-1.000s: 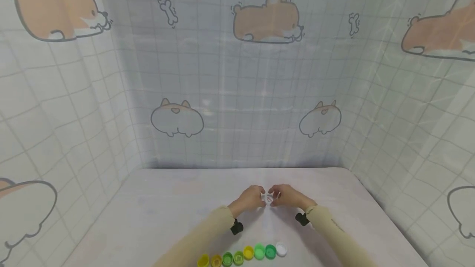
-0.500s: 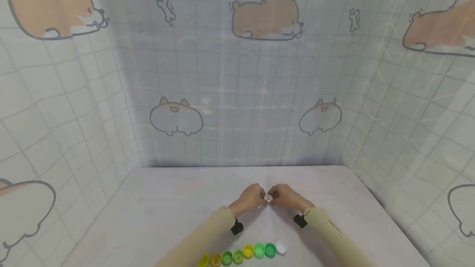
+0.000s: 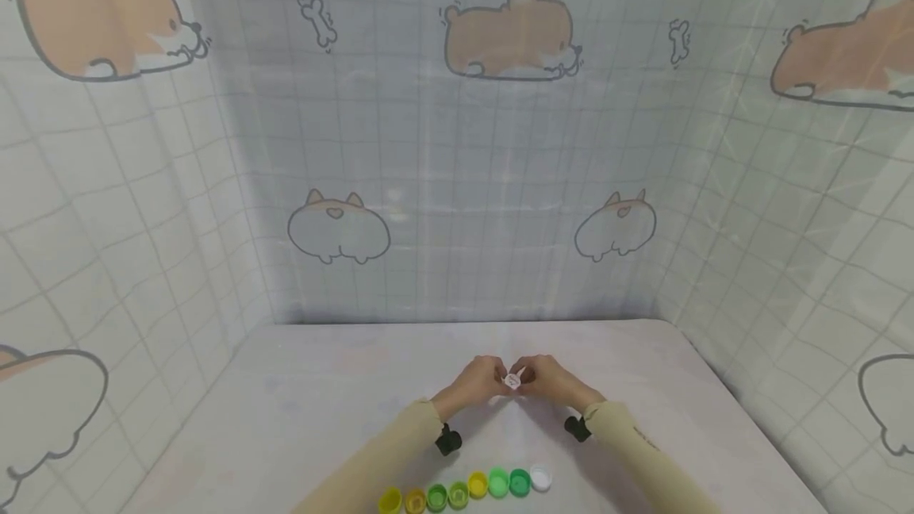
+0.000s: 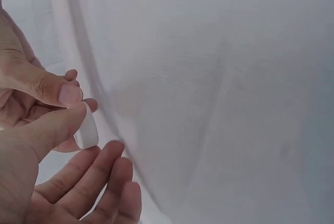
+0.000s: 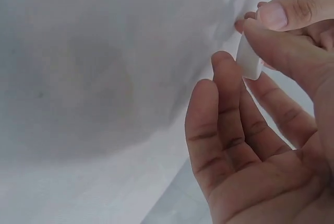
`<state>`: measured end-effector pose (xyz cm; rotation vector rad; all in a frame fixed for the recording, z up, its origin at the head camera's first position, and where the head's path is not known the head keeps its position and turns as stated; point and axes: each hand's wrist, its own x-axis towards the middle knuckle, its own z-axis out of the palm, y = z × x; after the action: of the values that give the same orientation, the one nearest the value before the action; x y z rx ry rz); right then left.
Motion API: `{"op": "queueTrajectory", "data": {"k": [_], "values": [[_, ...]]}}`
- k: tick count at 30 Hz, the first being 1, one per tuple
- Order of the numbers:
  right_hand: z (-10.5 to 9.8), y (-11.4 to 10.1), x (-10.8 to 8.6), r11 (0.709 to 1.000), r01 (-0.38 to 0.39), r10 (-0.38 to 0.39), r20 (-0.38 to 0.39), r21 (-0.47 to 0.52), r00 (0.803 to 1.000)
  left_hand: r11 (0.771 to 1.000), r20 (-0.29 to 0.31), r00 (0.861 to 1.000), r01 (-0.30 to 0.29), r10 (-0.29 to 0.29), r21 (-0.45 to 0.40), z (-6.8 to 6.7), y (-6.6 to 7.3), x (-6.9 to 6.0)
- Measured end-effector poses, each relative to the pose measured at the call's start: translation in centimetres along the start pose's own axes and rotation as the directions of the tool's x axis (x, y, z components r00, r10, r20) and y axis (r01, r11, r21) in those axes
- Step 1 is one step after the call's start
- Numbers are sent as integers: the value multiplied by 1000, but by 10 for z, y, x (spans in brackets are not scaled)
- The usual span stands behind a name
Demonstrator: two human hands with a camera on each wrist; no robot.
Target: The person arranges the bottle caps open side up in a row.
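Note:
Between the fingertips of both hands is a small white disc, like a lid (image 3: 512,381), with a faint print on its face in the head view. My left hand (image 3: 480,379) pinches it from the left and my right hand (image 3: 553,381) from the right. The left wrist view shows the white lid (image 4: 87,131) nearly edge-on, with the left thumb (image 4: 57,127) on it. In the right wrist view, the right thumb lies over the lid (image 5: 248,59) while the other fingers extend below. Fingers hide part of it.
Nearer the body, a row of small round containers runs along the table: yellow (image 3: 389,500), orange-yellow (image 3: 415,500), several greens (image 3: 437,496) and a white one (image 3: 540,478). Dark wrist cameras (image 3: 448,440) sit under both wrists. Patterned curtains (image 3: 457,141) enclose the table's back and sides.
My hands have drawn slightly closer together around the white lid, which has turned and shifted a little left. The row of containers stays in place.

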<state>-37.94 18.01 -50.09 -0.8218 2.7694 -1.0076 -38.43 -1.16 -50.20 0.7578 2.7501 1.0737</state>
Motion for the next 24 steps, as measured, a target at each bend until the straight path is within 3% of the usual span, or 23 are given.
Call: {"op": "queueTrajectory", "data": {"k": [10, 18, 24], "values": [[-5, -11, 1, 1000, 29, -29, -3, -10, 1000, 994, 9, 1000, -16, 17, -109, -14, 1, -12], [-10, -27, 0, 998, 58, -59, -85, -12, 995, 985, -24, 998, -68, 65, -156, -22, 0, -17], [-13, -34, -1, 994, 99, -105, -168, -44, 980, 981, -63, 994, -101, 92, -166, -29, 0, -19]]}}
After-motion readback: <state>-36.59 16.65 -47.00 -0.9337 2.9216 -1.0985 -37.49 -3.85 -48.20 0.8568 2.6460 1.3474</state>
